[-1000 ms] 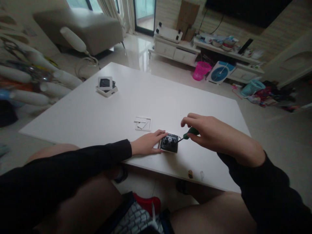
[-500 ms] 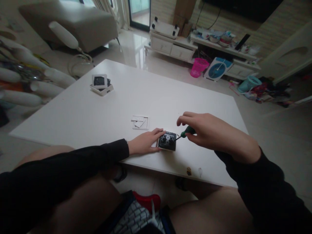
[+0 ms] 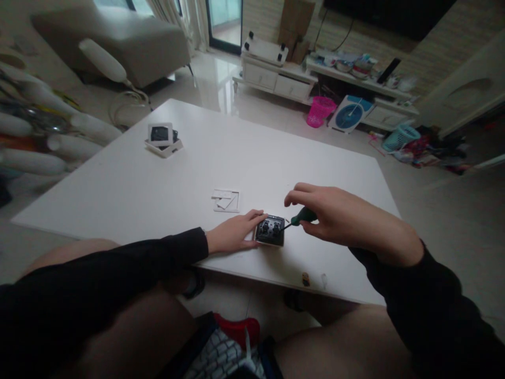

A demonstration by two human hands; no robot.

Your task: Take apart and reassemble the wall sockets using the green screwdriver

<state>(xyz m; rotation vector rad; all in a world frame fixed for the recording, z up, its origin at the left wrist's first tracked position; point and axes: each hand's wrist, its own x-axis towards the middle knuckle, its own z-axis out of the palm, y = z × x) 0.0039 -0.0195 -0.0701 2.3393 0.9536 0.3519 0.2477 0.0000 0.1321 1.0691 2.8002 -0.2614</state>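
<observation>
A black wall switch module (image 3: 270,230) in a white box lies near the front edge of the white table (image 3: 276,163). My left hand (image 3: 236,231) steadies it from the left, thumb on the near side and fingers at the far corner. In my right hand (image 3: 315,210) is a screwdriver (image 3: 303,216) with a green handle, gripped between thumb and fingers. Its thin shaft slants down to the left, and the tip meets the right part of the module. Left of the module and a little farther back lies a white switch frame (image 3: 226,201) with loose white pieces on it.
Another black switch piece with a white frame (image 3: 161,134) sits on a white box (image 3: 168,150) at the far left of the table. Near the front edge lie a small brownish item (image 3: 305,279) and a clear one (image 3: 324,280).
Almost nothing differs. The view has shifted very slightly, and both hands keep their places at the module, the screwdriver tip still against it.
</observation>
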